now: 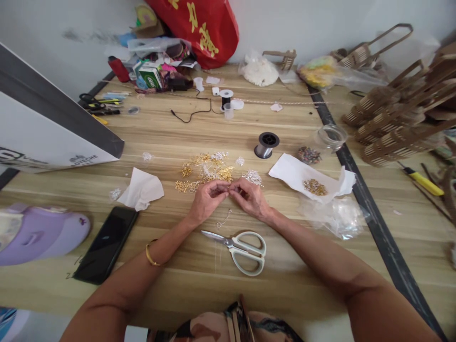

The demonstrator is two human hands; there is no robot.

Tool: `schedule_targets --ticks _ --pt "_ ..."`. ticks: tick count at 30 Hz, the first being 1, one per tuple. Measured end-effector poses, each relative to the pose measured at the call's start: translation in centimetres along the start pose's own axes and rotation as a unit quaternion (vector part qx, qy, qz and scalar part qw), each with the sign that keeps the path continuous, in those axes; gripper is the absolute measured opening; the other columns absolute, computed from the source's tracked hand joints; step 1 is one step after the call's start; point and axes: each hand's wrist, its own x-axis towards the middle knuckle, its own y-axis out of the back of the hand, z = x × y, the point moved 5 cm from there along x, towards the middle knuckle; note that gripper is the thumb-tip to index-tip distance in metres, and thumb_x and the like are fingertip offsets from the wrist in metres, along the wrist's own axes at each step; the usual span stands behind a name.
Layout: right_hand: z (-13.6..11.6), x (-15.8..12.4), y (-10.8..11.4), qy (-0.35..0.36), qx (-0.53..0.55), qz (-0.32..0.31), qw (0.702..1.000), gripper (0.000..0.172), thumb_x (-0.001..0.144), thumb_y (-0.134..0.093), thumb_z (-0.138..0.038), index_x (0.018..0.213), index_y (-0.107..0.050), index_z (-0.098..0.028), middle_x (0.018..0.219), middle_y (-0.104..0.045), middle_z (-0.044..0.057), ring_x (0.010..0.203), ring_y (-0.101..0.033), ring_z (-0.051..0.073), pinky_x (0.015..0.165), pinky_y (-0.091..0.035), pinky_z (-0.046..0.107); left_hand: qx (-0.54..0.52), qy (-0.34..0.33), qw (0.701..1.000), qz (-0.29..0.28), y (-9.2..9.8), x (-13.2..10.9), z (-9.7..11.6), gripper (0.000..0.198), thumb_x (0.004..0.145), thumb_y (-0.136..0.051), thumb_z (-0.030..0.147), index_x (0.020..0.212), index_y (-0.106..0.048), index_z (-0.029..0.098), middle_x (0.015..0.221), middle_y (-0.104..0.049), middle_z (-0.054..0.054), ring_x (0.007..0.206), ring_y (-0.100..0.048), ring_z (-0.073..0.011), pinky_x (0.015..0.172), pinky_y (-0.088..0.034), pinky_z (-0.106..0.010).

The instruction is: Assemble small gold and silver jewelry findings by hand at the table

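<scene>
My left hand [206,200] and my right hand [249,198] meet over the wooden table [199,137], fingertips pinched together on a tiny gold piece I can barely make out. A short thin chain [224,219] lies or hangs just below them. Right behind the hands is a pile of gold and silver jewellery findings [204,171]. White-handled scissors [239,245] lie closed on the table in front of my wrists. A gold bangle sits on my left wrist.
A black phone [107,243] and crumpled tissue [141,190] lie at left, a purple cap [42,233] beyond. White paper with beads [313,183], a wire spool [266,144], a glass jar [331,137] and wooden baskets [395,121] are at right. Clutter and a red bag [199,26] line the far edge.
</scene>
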Motion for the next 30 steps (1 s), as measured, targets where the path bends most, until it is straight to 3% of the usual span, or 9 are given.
schedule_targets --ticks 17,30 --pt "0.62 -0.06 -0.08 -0.037 0.030 0.005 0.999 0.014 0.091 -0.052 -0.030 0.089 -0.059 -0.017 0.074 -0.056 0.002 0.063 -0.050 0.011 0.056 -0.041 0.024 -0.034 0.043 0.998 0.011 0.23 0.11 0.04 0.028 0.068 -0.073 0.024 0.094 -0.070 0.015 0.080 -0.070 -0.005 0.074 -0.065 -0.0146 0.072 -0.052 -0.025" --pt "0.31 0.00 0.00 -0.016 0.028 -0.004 0.999 0.014 0.090 -0.055 -0.030 0.094 -0.061 -0.018 0.078 -0.059 0.003 0.065 -0.052 0.012 0.058 -0.042 0.025 -0.002 -0.001 1.000 0.006 0.22 0.03 0.02 0.029 0.071 -0.069 0.019 0.099 -0.068 0.014 0.083 -0.070 -0.005 0.077 -0.065 -0.0144 0.075 -0.052 -0.025"
